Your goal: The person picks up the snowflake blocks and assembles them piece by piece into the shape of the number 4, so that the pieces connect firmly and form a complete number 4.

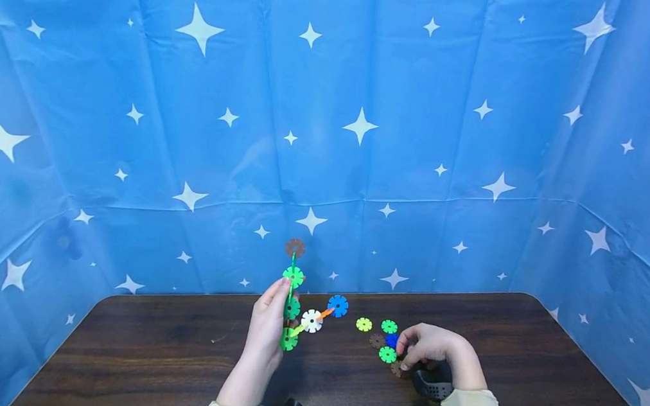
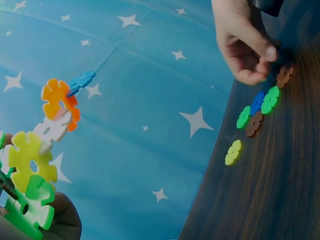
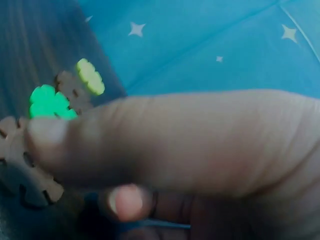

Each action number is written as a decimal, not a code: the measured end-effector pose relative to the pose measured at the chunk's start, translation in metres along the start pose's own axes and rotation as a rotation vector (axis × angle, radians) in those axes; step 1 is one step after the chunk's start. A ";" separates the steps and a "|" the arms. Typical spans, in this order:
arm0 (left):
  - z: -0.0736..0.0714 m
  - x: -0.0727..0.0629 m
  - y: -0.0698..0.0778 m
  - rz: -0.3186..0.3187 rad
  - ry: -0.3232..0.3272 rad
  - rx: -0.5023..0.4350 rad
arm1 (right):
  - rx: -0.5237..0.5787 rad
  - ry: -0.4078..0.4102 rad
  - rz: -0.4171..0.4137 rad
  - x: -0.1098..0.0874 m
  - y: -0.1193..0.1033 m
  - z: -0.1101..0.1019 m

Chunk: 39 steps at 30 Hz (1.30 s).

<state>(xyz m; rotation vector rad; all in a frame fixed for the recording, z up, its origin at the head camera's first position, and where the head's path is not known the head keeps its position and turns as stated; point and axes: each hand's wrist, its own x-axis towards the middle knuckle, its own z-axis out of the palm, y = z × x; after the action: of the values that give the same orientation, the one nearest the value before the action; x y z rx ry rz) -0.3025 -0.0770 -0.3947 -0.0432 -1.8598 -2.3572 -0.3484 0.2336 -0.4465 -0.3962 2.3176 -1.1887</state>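
My left hand [image 1: 264, 327] grips an upright chain of slotted plastic snowflake discs near the table's middle. A brown disc [image 1: 294, 247] tops it, with green discs [image 1: 293, 277] below. From its lower end a branch runs right: a yellow disc [image 2: 22, 157], a white disc [image 1: 311, 321], an orange disc [image 2: 55, 100] and a blue disc [image 1: 338, 306]. My right hand [image 1: 434, 345] hovers at the loose discs, fingers bent and nothing visible between them. Its thumb overlaps a loose brown disc [image 3: 30, 175] in the right wrist view; contact is unclear.
Loose discs lie on the dark wooden table [image 1: 172, 357]: a yellow-green one [image 1: 363, 324], two green ones [image 1: 389, 326], a dark blue one [image 1: 392, 341] and another brown one [image 1: 377, 341]. A blue star-patterned curtain [image 1: 328, 164] hangs behind and beside the table.
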 end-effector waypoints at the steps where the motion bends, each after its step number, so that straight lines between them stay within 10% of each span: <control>1: 0.000 0.000 0.000 0.000 -0.001 -0.003 | -0.013 0.002 0.025 0.000 0.000 0.001; 17: 0.001 0.000 0.002 0.001 -0.014 0.009 | -0.194 0.086 0.158 0.002 -0.012 0.013; 39: -0.001 -0.001 0.002 0.003 -0.002 0.008 | -0.082 0.068 -0.003 -0.002 -0.002 0.007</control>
<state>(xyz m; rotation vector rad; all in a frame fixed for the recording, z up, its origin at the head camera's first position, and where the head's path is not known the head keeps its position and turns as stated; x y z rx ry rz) -0.3010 -0.0787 -0.3936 -0.0471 -1.8686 -2.3487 -0.3425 0.2289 -0.4475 -0.3940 2.4310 -1.1269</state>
